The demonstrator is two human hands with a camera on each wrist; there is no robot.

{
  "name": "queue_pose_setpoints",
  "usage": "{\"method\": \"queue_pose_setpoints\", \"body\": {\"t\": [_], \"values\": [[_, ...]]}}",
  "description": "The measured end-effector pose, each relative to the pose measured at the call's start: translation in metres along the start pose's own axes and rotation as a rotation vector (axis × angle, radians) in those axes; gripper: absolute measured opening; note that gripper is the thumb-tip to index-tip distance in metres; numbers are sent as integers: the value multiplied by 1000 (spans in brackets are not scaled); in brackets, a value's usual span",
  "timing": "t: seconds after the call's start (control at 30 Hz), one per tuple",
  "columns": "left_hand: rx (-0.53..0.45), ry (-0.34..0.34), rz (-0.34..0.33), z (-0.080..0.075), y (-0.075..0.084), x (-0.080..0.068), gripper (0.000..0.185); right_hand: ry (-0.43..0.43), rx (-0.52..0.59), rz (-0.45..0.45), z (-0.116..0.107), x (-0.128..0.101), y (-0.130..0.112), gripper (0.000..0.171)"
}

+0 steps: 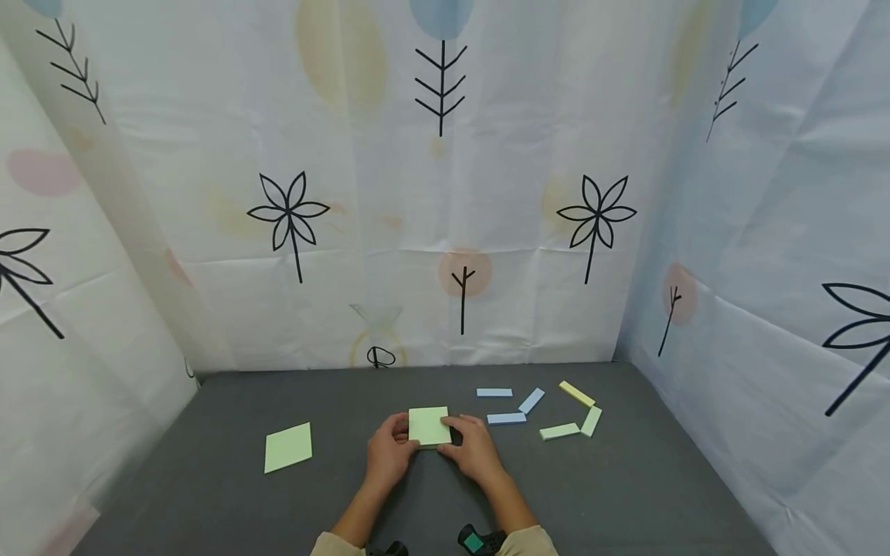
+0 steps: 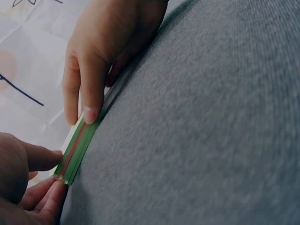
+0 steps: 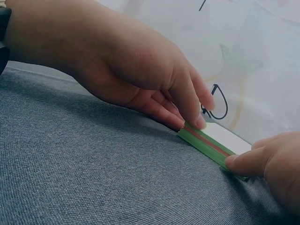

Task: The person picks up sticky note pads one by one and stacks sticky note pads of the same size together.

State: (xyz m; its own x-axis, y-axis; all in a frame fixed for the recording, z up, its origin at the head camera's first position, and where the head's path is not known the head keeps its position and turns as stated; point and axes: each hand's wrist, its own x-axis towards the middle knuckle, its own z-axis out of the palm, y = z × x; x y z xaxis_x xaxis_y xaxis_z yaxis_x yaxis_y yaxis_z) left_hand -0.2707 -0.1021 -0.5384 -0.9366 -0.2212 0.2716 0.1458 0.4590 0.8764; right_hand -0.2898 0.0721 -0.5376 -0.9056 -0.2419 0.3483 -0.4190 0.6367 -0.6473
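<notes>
Both hands meet over one thing near the middle of the dark grey fabric table (image 1: 208, 494): a square pad of pale green sticky notes (image 1: 429, 425). The left hand (image 1: 389, 452) pinches the pad's left edge, thumb and fingers curled onto it, and the right hand (image 1: 475, 446) pinches the right edge in the same way — in the wrist views, fingertips (image 3: 200, 123) press down on the top sheet at each end of the pad's near side.

As a judgement, the step in hand is steadying the pad and finding a purchase on its top sheet; the next move would call for one hand to hold the block flat while the other lifts a single leaf at a corner, slowly enough that no second leaf comes with it.

Seen edge-on, the pad is thin and layered — green leaves with a reddish band running through the stack (image 2: 75, 150). It lies flat on the cloth, its top face plain and unmarked.

To its left, well apart, lies a single loose pale green square sheet (image 1: 288, 446). To its right sits a scatter of small rectangular strips, some light blue (image 1: 506, 418), some pale green (image 1: 559, 432), one yellow (image 1: 577, 394). A white curtain printed with black plant shapes (image 1: 445, 193) walls in the table.
</notes>
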Motion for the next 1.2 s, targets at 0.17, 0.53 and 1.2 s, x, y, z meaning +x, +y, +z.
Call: {"method": "queue_pose_setpoints", "body": {"t": [0.17,0.53,1.2], "values": [[-49,-29,-7,-5,-3,2,51,2,9,8,0,0,1,45],[-44,-22,46,-28,-11,1,40,-11,22,25,0,2,0,45],[264,31,216,-83,-33,-4,33,-11,33,13,1,0,2,45]]}}
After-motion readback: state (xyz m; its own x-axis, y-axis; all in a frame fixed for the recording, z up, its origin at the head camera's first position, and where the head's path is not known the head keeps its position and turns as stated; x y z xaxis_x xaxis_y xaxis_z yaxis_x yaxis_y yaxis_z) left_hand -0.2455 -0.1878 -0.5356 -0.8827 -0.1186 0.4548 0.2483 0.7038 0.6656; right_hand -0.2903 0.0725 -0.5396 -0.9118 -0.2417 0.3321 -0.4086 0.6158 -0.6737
